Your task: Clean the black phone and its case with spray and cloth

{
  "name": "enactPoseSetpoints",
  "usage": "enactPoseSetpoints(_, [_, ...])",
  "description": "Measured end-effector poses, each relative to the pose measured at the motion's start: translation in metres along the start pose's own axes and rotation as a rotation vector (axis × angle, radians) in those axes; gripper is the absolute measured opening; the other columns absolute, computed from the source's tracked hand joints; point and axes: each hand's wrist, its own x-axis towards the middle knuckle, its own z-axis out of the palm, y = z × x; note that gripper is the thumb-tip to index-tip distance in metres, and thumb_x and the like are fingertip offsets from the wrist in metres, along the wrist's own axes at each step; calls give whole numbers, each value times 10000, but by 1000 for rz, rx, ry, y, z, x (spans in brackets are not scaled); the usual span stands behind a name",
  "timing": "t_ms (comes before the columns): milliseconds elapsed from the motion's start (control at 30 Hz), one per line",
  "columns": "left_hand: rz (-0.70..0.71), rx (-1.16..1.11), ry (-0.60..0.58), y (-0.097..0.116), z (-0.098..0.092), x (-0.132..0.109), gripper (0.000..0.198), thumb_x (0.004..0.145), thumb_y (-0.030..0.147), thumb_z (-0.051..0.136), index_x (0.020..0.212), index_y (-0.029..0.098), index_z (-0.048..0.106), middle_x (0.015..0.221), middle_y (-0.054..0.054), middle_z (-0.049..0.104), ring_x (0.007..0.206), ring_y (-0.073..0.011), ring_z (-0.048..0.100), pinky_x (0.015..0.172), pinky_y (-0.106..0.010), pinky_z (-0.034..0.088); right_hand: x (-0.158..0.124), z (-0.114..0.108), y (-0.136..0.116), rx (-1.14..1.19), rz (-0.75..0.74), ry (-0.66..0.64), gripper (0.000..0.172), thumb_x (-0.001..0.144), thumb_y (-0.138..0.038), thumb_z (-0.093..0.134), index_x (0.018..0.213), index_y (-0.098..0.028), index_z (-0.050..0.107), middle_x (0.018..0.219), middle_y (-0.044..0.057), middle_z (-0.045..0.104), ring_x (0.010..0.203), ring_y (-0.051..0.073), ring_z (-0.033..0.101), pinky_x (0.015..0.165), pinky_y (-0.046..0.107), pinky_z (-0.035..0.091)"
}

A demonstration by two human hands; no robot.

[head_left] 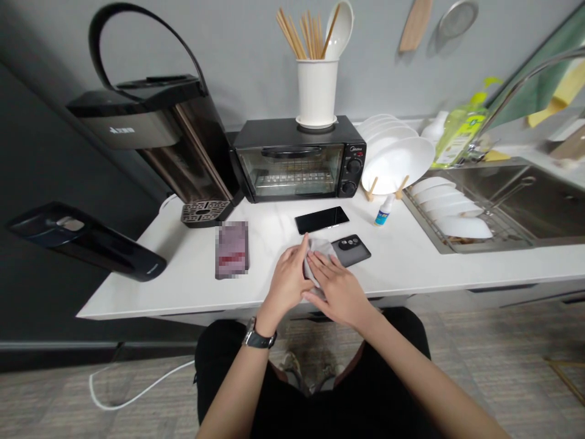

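Grey cloth [320, 251] partly hidden under hands: left hand [289, 281] pinches edge, right hand [337, 292] pressed flat on it.

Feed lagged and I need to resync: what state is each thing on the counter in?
oven: door shut
dispenser: lid raised
upper phone: face up, screen dark
lower phone: face down, touching the cloth
cloth: crumpled under both hands
bottle: upright, capped
plates: on edge in the rack
left grip: pinching cloth
right grip: flat on cloth
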Motion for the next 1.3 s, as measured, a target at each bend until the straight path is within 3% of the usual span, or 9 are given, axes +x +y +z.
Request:
enactPoseSetpoints(167, [-56,-17,-7,2,-1,0,1060,771,105,729,1669,253,187,1371,-107,637,1289,-283,549,1103,-438,467,-28,-17,13,28,-21,-44,597,1059,-412,502,1610,-212,394,1584,126,504,1483,278,468,1223,540,403])
enactPoseSetpoints(300, [-9,-99,10,3,-1,3,1033,793,271,843,1644,302,260,1414,-63,652,1313,-288,538,1148,-456,416,-52,-29,47,-142,151,45,603,1073,-410,468,1624,-190,363,1627,123,439,1503,311,434,1216,555,403])
enactPoseSetpoints(467, [-2,-118,4,4,-1,6,1026,783,313,872,1630,307,294,1416,-54,663,1312,-289,564,1158,-468,393,-36,-22,64,-224,298,113,644,1075,-477,433,1573,-68,428,1619,182,438,1518,357,398,1221,566,374])
enactPoseSetpoints(567, [11,-99,6,4,-1,5,1006,800,315,851,1633,312,285,1418,-60,663,1316,-289,566,1157,-476,392,-10,-7,49,-190,307,137,659,1066,-498,447,1524,-25,488,1582,225,475,1511,370,408,1236,568,343])
enactPoseSetpoints(700, [-17,-9,17,2,0,3,925,825,264,781,1627,240,322,1449,-132,624,1328,-306,542,1173,-501,374,12,9,8,-84,191,105,674,1059,-501,455,1530,-20,477,1575,240,474,1507,361,416,1237,580,343])
enactPoseSetpoints(867, [-20,2,7,1,0,3,951,807,179,744,1639,263,291,1447,-87,643,1375,-296,483,1213,-511,320,-8,4,-16,32,73,40,617,1059,-452,473,1574,-114,443,1589,172,485,1502,311,436,1235,554,375])
enactPoseSetpoints(967, [8,-36,19,1,0,3,965,814,219,795,1635,295,293,1430,-43,665,1364,-282,486,1194,-469,351,-33,-9,0,27,66,20,564,1066,-397,472,1599,-219,419,1590,100,502,1494,282,452,1229,543,395])
enactPoseSetpoints(1100, [-1,-52,0,3,-2,4,999,796,340,866,1623,310,307,1446,-42,655,1376,-288,500,1205,-484,334,-55,-24,40,-137,244,111,574,1077,-423,448,1608,-210,404,1608,106,473,1501,324,434,1208,569,409])
enactPoseSetpoints(1300, [-33,-49,-33,5,-2,5,995,810,357,854,1624,338,283,1481,-43,632,1424,-288,498,1266,-545,203,-34,-20,66,-196,364,179,620,1070,-503,432,1549,-113,484,1580,178,496,1480,371,456,1199,589,399])
